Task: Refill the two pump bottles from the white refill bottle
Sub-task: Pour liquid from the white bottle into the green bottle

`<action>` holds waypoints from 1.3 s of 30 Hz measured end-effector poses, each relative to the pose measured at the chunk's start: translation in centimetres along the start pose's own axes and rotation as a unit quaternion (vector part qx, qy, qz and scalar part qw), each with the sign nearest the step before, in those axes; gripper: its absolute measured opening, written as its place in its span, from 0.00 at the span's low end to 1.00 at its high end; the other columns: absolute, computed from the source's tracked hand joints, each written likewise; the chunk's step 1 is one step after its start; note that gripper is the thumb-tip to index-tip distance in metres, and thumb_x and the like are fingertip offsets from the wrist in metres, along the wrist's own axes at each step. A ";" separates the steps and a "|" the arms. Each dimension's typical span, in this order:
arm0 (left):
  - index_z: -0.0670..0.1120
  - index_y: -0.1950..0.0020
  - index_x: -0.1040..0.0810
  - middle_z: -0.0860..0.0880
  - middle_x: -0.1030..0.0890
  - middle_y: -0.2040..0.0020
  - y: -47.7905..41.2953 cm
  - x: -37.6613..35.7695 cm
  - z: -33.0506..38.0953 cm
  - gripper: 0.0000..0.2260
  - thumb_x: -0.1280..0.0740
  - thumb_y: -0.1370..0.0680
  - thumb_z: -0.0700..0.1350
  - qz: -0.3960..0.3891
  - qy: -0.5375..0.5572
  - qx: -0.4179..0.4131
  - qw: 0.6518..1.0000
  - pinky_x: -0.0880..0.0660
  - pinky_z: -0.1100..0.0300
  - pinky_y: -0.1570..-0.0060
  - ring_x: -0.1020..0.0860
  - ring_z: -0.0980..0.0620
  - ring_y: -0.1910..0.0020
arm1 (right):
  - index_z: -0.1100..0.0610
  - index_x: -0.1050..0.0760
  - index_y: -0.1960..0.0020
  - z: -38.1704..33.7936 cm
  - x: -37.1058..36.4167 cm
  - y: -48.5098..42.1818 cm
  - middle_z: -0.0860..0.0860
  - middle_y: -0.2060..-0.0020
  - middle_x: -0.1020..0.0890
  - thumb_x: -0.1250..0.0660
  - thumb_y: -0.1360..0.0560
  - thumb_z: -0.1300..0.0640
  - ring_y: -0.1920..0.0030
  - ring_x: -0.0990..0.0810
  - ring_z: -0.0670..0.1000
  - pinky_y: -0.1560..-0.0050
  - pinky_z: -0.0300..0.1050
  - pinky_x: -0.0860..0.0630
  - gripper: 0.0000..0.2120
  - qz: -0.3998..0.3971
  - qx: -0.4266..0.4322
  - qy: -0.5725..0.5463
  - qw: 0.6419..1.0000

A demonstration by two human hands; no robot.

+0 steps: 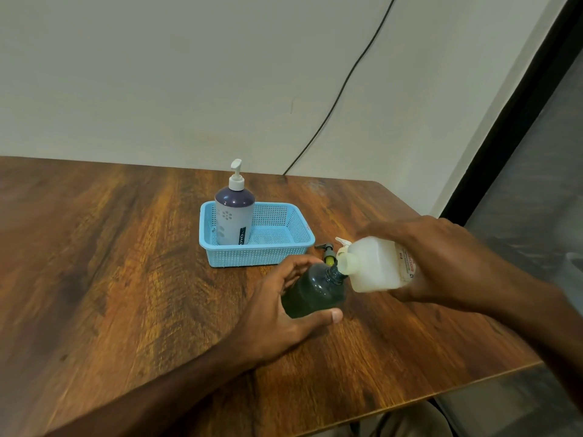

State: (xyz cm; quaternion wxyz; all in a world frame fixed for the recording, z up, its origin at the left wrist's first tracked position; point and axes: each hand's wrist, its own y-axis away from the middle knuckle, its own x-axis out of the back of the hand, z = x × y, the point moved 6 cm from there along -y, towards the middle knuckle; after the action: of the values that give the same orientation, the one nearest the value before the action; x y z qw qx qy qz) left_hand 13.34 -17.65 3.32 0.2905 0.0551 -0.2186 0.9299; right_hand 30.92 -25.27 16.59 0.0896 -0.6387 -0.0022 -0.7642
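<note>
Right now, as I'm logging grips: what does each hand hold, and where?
Left hand holds the dark bottle round its body; right hand holds the white refill bottle by its lower body.

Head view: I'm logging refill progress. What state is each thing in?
Dark bottle: pump off, gripped by left hand.
White refill bottle: cap open, tipped at dark bottle's neck, held by right hand.
Loose pump: on table.
Purple pump bottle: closed, upright in blue basket.

Your table [126, 263]: brown wood grain, smooth, low sheen. On it the basket [262, 257]: pale blue plastic, finely perforated walls. Your dark bottle [312, 294]: translucent plastic, glossy. Your white refill bottle [375, 266]: milky semi-translucent plastic; its label [408, 266] looks like paper, though blurred. The lavender pump bottle [235, 222]: matt body, white plastic pump [236, 178].
</note>
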 end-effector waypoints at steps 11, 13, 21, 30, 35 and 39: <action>0.57 0.32 0.26 0.59 0.19 0.35 0.0 -0.1 0.0 0.30 0.18 0.30 0.53 -0.003 -0.006 0.001 1.000 0.22 0.50 0.33 0.21 0.57 0.34 | 0.35 0.34 0.27 -0.2 0.1 0.0 0.36 0.37 0.23 0.21 0.34 0.43 0.43 0.32 0.36 0.54 0.30 0.40 0.39 -0.006 0.002 0.002 1.000; 0.57 0.32 0.26 0.59 0.19 0.36 0.0 -0.1 0.0 0.30 0.18 0.30 0.53 -0.002 -0.005 0.002 1.000 0.23 0.50 0.33 0.21 0.57 0.34 | 0.35 0.34 0.28 -0.1 0.1 0.0 0.35 0.37 0.23 0.21 0.35 0.42 0.43 0.32 0.36 0.53 0.29 0.40 0.39 -0.005 0.004 0.000 1.000; 0.57 0.32 0.26 0.59 0.19 0.35 0.0 0.0 -0.1 0.30 0.18 0.30 0.52 -0.003 -0.001 0.006 1.000 0.23 0.50 0.33 0.21 0.57 0.34 | 0.35 0.33 0.29 -0.4 0.4 -0.2 0.35 0.39 0.23 0.20 0.35 0.43 0.45 0.33 0.35 0.52 0.26 0.42 0.38 -0.001 0.011 -0.001 1.000; 0.58 0.33 0.26 0.59 0.19 0.36 0.0 0.0 -0.1 0.29 0.18 0.30 0.51 0.000 0.002 0.006 1.000 0.23 0.52 0.33 0.21 0.57 0.34 | 0.35 0.30 0.31 -0.9 0.9 -0.1 0.35 0.44 0.21 0.18 0.38 0.45 0.48 0.31 0.36 0.54 0.27 0.40 0.38 0.012 0.019 -0.005 1.000; 0.58 0.32 0.27 0.59 0.19 0.35 0.0 0.0 -0.3 0.30 0.18 0.30 0.52 -0.004 0.002 0.009 1.000 0.23 0.51 0.33 0.21 0.57 0.34 | 0.35 0.32 0.30 -0.7 0.8 -0.1 0.37 0.39 0.21 0.20 0.36 0.43 0.45 0.33 0.36 0.52 0.26 0.42 0.38 0.006 0.014 -0.002 1.000; 0.59 0.33 0.27 0.60 0.19 0.36 0.0 0.0 -0.2 0.30 0.18 0.30 0.52 -0.003 -0.002 0.009 1.000 0.23 0.50 0.33 0.21 0.57 0.34 | 0.35 0.33 0.28 -0.7 0.7 -0.2 0.36 0.37 0.22 0.20 0.34 0.43 0.43 0.34 0.36 0.52 0.25 0.43 0.38 0.000 0.013 0.000 1.000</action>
State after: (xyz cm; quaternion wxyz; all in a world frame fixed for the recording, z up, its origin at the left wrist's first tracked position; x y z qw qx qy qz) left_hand 13.35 -17.54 3.13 0.2926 0.0599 -0.2103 0.9309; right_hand 30.09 -25.23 17.13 0.0975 -0.6373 -0.0123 -0.7643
